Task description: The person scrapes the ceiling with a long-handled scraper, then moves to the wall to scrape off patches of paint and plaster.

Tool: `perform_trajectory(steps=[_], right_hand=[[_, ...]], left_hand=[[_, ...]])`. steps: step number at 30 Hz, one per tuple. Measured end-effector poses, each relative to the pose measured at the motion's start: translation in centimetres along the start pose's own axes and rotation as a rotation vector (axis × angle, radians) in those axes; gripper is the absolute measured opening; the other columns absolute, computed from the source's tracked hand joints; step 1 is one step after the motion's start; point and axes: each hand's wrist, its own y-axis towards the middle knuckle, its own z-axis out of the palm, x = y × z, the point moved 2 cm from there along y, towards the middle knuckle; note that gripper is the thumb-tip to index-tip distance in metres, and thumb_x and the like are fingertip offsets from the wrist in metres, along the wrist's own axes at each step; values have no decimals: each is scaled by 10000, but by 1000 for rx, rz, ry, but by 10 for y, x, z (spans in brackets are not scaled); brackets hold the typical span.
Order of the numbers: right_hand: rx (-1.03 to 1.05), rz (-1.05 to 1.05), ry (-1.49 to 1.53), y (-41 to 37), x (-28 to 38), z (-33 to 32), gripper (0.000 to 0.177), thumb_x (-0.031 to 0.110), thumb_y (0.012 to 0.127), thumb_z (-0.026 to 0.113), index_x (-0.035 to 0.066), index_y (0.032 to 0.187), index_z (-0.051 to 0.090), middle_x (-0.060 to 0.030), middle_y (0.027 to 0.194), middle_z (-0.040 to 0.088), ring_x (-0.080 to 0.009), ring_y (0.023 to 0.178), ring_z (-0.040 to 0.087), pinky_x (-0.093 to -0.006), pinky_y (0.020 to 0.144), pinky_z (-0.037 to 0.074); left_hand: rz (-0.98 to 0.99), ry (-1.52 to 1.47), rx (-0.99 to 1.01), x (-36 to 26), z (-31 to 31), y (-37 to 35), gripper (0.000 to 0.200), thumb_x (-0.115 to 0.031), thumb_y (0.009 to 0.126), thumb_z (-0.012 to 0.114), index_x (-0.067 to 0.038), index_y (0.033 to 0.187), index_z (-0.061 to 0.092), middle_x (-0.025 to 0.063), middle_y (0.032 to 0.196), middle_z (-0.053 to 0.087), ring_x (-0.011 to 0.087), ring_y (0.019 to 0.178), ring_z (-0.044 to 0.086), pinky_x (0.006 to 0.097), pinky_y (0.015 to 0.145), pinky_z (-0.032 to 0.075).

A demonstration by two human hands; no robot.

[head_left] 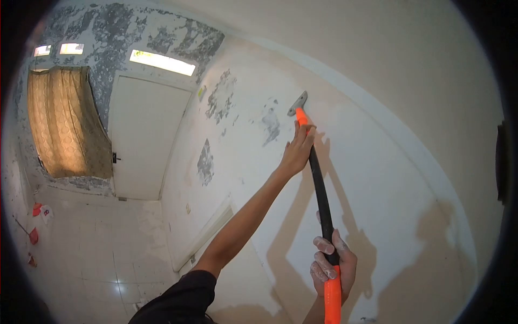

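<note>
A long-handled scraper (320, 186) with a black shaft, orange grips and a grey metal head reaches up along the white wall (361, 173). My left hand (297, 151) is wrapped around its upper orange grip, just below the head. Lower down, my right hand (345, 263), dusted with white powder, closes around the shaft where black meets the bottom orange grip. The scraper's head lies right at the wall, near the ceiling edge. Left of it, grey patches (271, 125) show where the surface coating is gone.
A white door (145, 135) and a window behind a tan curtain (65, 121) are on the far wall, its coating patchy grey. Another door frame (208, 237) stands below my left arm. Red items (36, 209) lie on the tiled floor (102, 259) at left.
</note>
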Motion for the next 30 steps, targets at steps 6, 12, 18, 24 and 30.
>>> perform_trajectory(steps=[6,12,18,24,30], right_hand=[[15,26,107,24,3,-6,486,272,1090,296,-14,1481,260,-72,801,523,-85,427,481,-225,397,483],[-76,52,3,41,5,-7,212,266,1062,428,60,1052,473,-20,775,533,-58,385,426,-222,356,436],[-100,63,32,83,6,-17,233,260,1067,413,45,1112,490,-18,752,534,-61,381,417,-210,366,435],[3,84,-10,93,6,-10,191,260,1062,435,78,1070,494,-13,753,531,-59,404,426,-199,381,410],[30,60,3,111,7,-17,401,257,1073,383,4,1384,390,-52,775,549,-80,410,489,-194,358,457]], left_hand=[[107,266,-9,16,-4,10,360,-114,965,443,-64,1321,444,141,1439,371,474,1438,232,822,889,357],[-63,-13,11,27,-8,14,402,-107,960,455,-70,1359,428,159,1420,394,488,1426,249,787,905,385],[-252,-154,-67,48,-18,47,467,-392,1044,299,-65,1332,468,185,1420,430,418,1412,336,505,1057,376],[-149,-225,-47,66,-18,57,439,-352,1041,354,-40,1330,462,232,1409,422,429,1378,369,482,1111,315],[-183,-215,-55,56,-25,67,443,-349,1032,377,-7,1300,458,276,1382,418,485,1369,344,468,1115,315]])
